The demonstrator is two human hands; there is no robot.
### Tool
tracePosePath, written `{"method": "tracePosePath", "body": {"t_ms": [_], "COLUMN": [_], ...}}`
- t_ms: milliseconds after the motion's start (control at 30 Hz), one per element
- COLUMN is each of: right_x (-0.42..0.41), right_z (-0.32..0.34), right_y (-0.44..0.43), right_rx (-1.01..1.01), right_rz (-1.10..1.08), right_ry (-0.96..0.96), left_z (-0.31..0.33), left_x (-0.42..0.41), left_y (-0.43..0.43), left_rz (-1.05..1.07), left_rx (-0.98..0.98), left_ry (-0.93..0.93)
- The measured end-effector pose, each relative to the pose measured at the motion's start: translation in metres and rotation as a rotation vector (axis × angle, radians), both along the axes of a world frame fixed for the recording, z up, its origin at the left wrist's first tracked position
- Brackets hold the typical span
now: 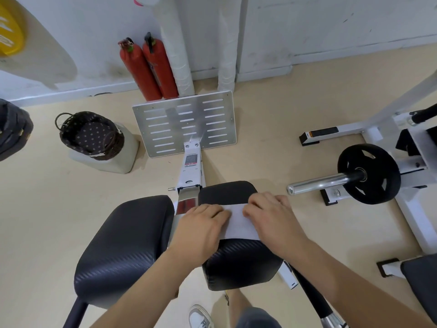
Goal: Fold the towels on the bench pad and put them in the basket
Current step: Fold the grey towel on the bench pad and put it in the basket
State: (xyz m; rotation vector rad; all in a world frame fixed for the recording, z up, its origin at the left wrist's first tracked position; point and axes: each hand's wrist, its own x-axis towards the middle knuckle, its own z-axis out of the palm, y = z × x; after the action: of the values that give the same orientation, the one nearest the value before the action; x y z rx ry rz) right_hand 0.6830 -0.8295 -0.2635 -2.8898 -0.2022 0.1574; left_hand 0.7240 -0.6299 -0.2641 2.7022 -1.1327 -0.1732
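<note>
On the pad (238, 263), our left hand (203, 224) and right hand (272, 215) press the towel (238, 224), fingers (221, 213) together; limp and light, we judge, best pinched at corners.

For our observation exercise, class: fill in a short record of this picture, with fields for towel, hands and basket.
towel: white, lying across a black bench pad
left hand: pressing flat on the towel's left end
right hand: on its right end, fingers curled, grip unclear
basket: on a white box on the floor, no towel seen inside
</note>
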Motion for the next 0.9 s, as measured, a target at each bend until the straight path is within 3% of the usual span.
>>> {"method": "tracePosePath", "body": {"t_ms": [233,333,400,467,533,600,667,800,900], "right_x": [-0.013,0.003,0.014,0.025,0.032,0.033,0.029,0.012,-0.013], "right_z": [0.003,0.002,0.012,0.032,0.063,0.097,0.126,0.16,0.187], "right_y": [-0.02,-0.016,-0.014,-0.017,-0.022,-0.016,0.008,0.084,0.141], "right_rx": [0.03,0.099,0.258,0.544,0.863,1.118,1.178,1.231,1.185], "right_rz": [0.085,0.014,-0.11,-0.292,-0.443,-0.454,-0.339,-0.326,-0.301], "right_ry": [0.261,0.307,0.375,0.426,0.454,0.552,0.641,0.498,0.394], "left_z": [-0.011,-0.004,0.006,0.019,0.045,0.081,0.117,0.162,0.181], "left_x": [-0.005,0.009,0.021,0.03,0.03,0.019,0.0,-0.044,-0.076], "left_y": [-0.01,-0.027,-0.03,-0.025,-0.013,0.004,0.019,0.055,0.099], "left_rz": [-0.017,0.005,0.116,0.257,0.42,0.57,0.706,0.856,0.884], "left_rx": [0.207,0.281,0.296,0.181,-0.058,-0.365,-0.663,-0.988,-1.078], "left_ry": [-0.065,-0.013,0.096,0.31,0.578,0.834,1.021,1.097,0.981]}}
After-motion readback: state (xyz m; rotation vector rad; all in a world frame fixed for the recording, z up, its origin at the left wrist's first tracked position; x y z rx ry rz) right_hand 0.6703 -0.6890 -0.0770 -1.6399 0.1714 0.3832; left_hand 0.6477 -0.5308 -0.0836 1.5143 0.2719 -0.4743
